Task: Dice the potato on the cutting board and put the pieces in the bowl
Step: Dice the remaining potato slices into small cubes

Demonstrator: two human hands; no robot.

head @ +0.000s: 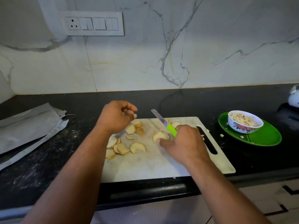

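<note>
Several round potato slices [121, 147] lie spread over the left half of the white cutting board [145, 165]. My right hand [184, 143] grips a knife by its green handle [171, 130], blade [159, 118] pointing up and away, and its fingertips touch a small stack of slices [161, 136]. My left hand [116, 118] hovers above the board's far left corner with fingers loosely curled, holding nothing. A white floral bowl [242, 127] with diced potato stands to the right on a green plate [267, 136].
The board lies on a black counter [161, 101] against a marble wall. Grey cloth or paper [29, 126] lies at the left. A white appliance [294, 97] sits at the far right. A few potato bits [221, 135] lie on the plate and counter.
</note>
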